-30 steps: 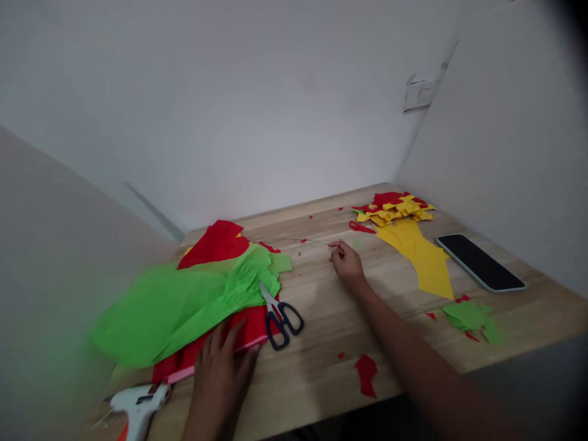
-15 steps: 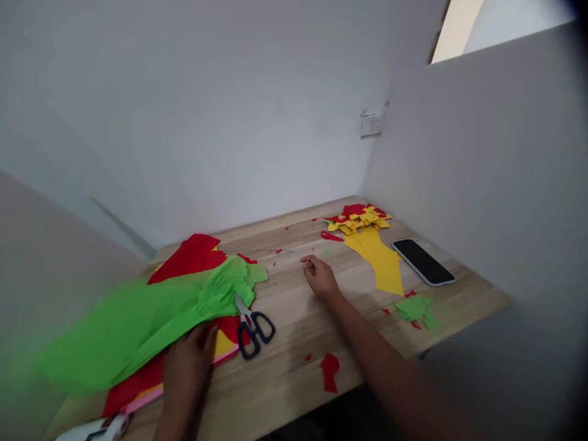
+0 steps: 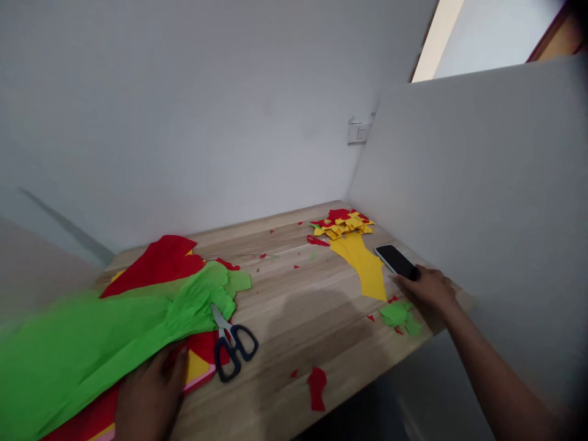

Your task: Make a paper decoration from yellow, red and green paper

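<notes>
At the right side of the table, my right hand point(image 3: 432, 286) is closed around the near end of a black-screened smartphone point(image 3: 395, 261), which lies on the table. My left hand point(image 3: 149, 392) rests at the left on the stack of coloured paper, its thumb apart from the fingers; the fingertips are partly hidden by the edge of the green crepe paper point(image 3: 138, 331). Under that green sheet lie red paper point(image 3: 158, 263) and yellow paper point(image 3: 197, 365). Dark-handled scissors point(image 3: 232, 349) lie beside the left hand, blades slightly over the green paper.
A pile of yellow and red cut pieces point(image 3: 346, 225) sits at the back right. Nearer lie a yellow strip point(image 3: 367, 269), green scraps point(image 3: 399, 315) and a red scrap point(image 3: 316, 389). Grey walls point(image 3: 482, 184) border the wooden table point(image 3: 285, 343); a switch point(image 3: 357, 133) is at the corner.
My right hand has moved right from the middle of the table and taken hold of the smartphone. The left hand stays at the paper stack. The view has turned slightly right.
</notes>
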Demonstrator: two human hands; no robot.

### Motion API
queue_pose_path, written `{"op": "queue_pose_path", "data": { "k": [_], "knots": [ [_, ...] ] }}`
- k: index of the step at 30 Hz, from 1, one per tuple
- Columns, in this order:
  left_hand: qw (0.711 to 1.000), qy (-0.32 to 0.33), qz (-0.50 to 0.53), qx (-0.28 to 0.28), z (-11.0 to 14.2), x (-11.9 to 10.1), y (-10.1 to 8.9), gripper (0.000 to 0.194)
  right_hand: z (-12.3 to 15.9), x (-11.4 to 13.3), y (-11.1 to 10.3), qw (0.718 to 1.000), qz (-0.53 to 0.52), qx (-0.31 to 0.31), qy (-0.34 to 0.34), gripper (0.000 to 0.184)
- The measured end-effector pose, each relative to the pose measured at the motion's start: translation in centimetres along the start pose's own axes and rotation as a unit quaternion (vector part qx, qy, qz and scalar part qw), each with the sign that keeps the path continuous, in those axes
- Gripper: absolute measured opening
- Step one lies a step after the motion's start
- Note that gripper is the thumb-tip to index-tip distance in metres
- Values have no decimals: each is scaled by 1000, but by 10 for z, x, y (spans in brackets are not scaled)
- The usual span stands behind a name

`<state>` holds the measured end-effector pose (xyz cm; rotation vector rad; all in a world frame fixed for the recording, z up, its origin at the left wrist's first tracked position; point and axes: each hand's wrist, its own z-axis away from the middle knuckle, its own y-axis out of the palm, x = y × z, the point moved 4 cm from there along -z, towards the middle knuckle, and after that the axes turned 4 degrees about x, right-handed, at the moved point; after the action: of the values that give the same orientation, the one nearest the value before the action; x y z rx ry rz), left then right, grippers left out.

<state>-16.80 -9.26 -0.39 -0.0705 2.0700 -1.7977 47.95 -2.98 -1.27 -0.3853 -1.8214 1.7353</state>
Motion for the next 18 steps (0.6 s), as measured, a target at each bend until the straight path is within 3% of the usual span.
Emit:
{"op": "queue_pose_path", "data": {
  "k": [5, 9, 13, 18],
  "knots": [
    [1000, 3, 0, 25, -1, 2, 1, 57, -23, -2, 12, 999, 7, 36, 20, 94],
    [1000, 2, 6, 21, -2, 6, 3, 51, -39, -6, 17, 998, -23, 48, 31, 102],
    [1000, 4, 14, 6, -1, 6, 3, 48, -50, -9, 20, 996, -30, 77, 21, 102],
    [1000, -3, 8, 30, 0, 5, 3, 53, -60, -14, 22, 996, -35, 76, 21, 100]
  ]
}}
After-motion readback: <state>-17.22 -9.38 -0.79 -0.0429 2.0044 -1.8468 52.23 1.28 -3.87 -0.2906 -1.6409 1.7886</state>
